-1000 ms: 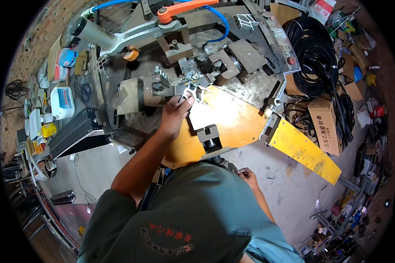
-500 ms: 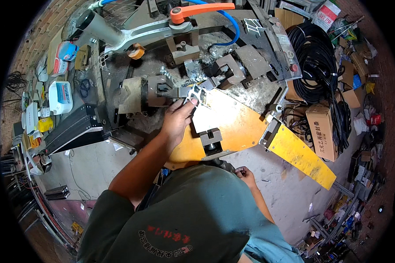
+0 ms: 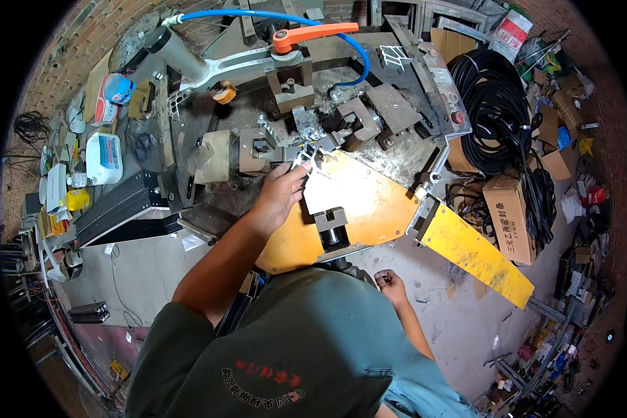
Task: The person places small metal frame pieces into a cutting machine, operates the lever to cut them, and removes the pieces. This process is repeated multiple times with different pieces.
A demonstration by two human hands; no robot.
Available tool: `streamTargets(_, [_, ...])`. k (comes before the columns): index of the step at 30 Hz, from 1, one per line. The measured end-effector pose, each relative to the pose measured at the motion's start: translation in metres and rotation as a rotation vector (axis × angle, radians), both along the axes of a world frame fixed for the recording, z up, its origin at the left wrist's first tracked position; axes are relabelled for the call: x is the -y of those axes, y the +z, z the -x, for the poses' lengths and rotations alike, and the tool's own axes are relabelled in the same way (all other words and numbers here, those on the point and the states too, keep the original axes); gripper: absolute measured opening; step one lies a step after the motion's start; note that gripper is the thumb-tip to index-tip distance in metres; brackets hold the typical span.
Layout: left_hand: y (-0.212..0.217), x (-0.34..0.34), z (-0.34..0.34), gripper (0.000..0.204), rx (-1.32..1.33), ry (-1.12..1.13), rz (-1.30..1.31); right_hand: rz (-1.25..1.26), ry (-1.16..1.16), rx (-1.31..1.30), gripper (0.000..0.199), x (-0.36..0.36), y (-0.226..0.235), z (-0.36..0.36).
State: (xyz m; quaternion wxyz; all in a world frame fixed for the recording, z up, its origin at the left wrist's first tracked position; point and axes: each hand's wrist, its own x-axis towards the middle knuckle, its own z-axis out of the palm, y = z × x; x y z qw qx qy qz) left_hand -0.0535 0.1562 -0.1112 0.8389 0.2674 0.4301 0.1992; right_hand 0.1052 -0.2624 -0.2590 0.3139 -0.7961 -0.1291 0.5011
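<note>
Far left of frame: white jug (image 3: 104, 160) with blue label, yellow packet (image 3: 77, 200) just below it. Black beam (image 3: 122, 205) slants across the left side; dark bars (image 3: 89, 313) lie at lower left. Upper left, grey cylinder (image 3: 177, 53) leans, orange-topped knob (image 3: 223, 92) near it.

Left hand (image 3: 277, 200), centre of frame: thumb and fingers pinched together on a small silvery profile (image 3: 313, 159). Profile sits mid-frame, at the upper-left edge of the yellow plate (image 3: 373, 209); cannot tell if it touches the metal behind it. Notched block (image 3: 329, 219) is on the plate, below the profile. Orange lever (image 3: 320, 33) at top centre, blue hose (image 3: 364, 52) curving past it.

Right hand (image 3: 392, 288), lower right of centre: fingers curled, beside the person's shirt (image 3: 313, 334); cannot tell if they hold anything.

Right side: yellow panel (image 3: 477, 256) slopes down, black cable coil (image 3: 491, 104) at upper right, brown carton (image 3: 507, 219) under the coil.
</note>
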Motion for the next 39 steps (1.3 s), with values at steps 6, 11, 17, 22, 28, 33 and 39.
streamTargets(6, [0.017,0.015,0.012,0.055,-0.123,0.075,-0.175,-0.018,0.003,0.023,0.015,0.013,-0.006,-0.007])
streamTargets(11, [0.065,0.052,0.023,0.064,-0.275,0.213,-0.441,-0.139,0.004,0.039,0.018,0.026,-0.023,-0.022])
streamTargets(17, [0.116,0.131,0.07,0.023,-0.211,0.354,-0.755,-0.136,0.219,0.012,0.025,0.038,-0.064,-0.051])
streamTargets(22, [0.152,0.259,0.102,0.012,-0.363,0.249,-0.702,-0.115,0.487,0.066,0.02,0.064,-0.111,-0.097])
streamTargets(28, [0.024,0.487,0.203,0.026,-1.05,0.208,-0.819,-0.08,0.821,0.012,0.013,0.073,-0.105,-0.128])
streamTargets(33, [-0.125,0.74,0.305,0.035,-1.358,-0.105,0.051,-0.004,1.144,0.027,0.018,0.078,-0.07,-0.111])
streamTargets(39, [-0.141,0.956,0.288,0.032,-1.17,0.256,0.529,0.023,1.362,0.05,0.027,0.064,-0.042,-0.043])
